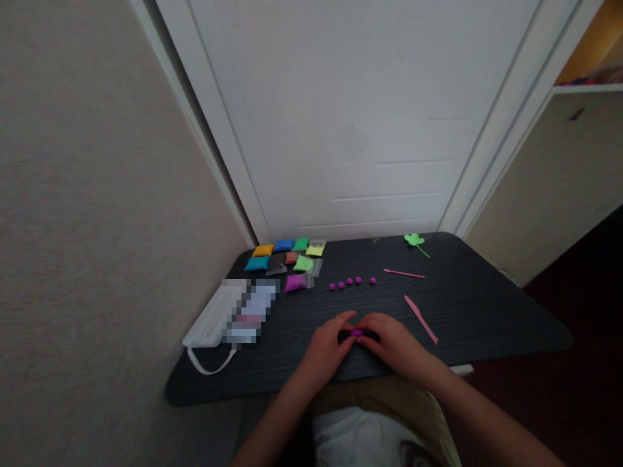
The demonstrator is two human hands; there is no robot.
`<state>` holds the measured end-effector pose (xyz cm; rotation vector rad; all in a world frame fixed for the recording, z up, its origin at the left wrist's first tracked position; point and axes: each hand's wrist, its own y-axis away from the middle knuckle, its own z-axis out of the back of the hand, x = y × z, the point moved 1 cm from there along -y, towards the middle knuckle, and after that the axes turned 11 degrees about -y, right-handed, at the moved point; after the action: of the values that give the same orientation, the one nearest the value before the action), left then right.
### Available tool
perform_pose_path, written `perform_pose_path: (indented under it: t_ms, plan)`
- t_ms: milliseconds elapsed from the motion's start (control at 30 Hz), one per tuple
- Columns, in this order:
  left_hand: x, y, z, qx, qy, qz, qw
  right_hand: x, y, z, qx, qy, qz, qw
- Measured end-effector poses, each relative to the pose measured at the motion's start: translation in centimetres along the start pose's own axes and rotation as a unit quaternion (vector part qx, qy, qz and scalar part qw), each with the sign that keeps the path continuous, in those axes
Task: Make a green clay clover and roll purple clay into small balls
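Between my fingertips, close to the table's front edge, is a small piece of purple modelling clay (357, 333). My left hand (331, 340) pinches it from the left, and my right hand (389, 337) pinches it from the right. Both hands are closed, and the fingers cover part of the clay. Beyond them lie several small purple clay balls (349, 281) in a loose row. A bag of purple clay (296, 282) rests to the left of the balls. On the right are a pink plastic knife (421, 319) and a thin pink modelling stick (403, 274).
Several bags of coloured clay (257, 263) lie at the back left of the dark table (467, 292). A white case (209, 324) with a strap and a blurred phone-like panel (257, 308) sit at the left. A green clover shape (414, 240) lies at the back right.
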<state>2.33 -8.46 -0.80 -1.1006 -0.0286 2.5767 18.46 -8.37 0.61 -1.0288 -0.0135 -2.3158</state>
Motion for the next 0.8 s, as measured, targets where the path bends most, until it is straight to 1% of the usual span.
perform_pose_path:
  t_ms: [100, 133, 200, 300, 400, 467, 533, 600, 667, 733, 800]
  plan:
    - [0.2, 0.0, 0.1, 0.014, -0.002, -0.008, 1.0, -0.8, 0.1, -0.2, -0.009, 0.037, -0.003, 0.999]
    - [0.4, 0.0, 0.4, 0.01, -0.001, -0.013, 1.0, -0.9, 0.2, -0.2, -0.02, 0.052, -0.006, 0.998]
    - [0.8, 0.0, 1.0, -0.019, -0.001, -0.005, 1.0, -1.1, 0.5, -0.2, -0.046, 0.085, -0.019, 0.995]
    - [1.9, 0.0, 2.3, -0.08, 0.008, 0.06, 0.995, -1.0, 1.1, -0.4, -0.069, 0.109, -0.039, 0.991]
    - [3.2, 0.3, 3.5, -0.13, 0.037, 0.128, 0.983, -0.8, 1.8, -0.3, -0.06, 0.109, -0.04, 0.991]
    - [3.8, 0.6, 3.9, -0.151, 0.056, 0.149, 0.976, -0.5, 2.2, 0.1, -0.06, 0.12, -0.038, 0.99]
    - [3.9, 0.8, 4.0, -0.16, 0.068, 0.155, 0.973, -0.3, 2.1, 0.7, -0.068, 0.126, -0.028, 0.989]
    - [3.9, 0.9, 4.0, -0.162, 0.075, 0.155, 0.972, -0.2, 1.2, 1.4, -0.088, 0.119, -0.009, 0.989]
    - [3.7, 1.0, 3.9, -0.172, 0.084, 0.152, 0.97, -0.1, -0.4, 1.7, -0.127, 0.117, 0.004, 0.985]
    - [3.7, 1.0, 4.0, -0.195, 0.095, 0.153, 0.964, 0.0, -2.5, 1.3, -0.168, 0.133, 0.0, 0.977]
    - [3.9, 1.1, 4.2, -0.231, 0.113, 0.163, 0.952, 0.5, -4.4, 0.1, -0.176, 0.161, -0.017, 0.971]
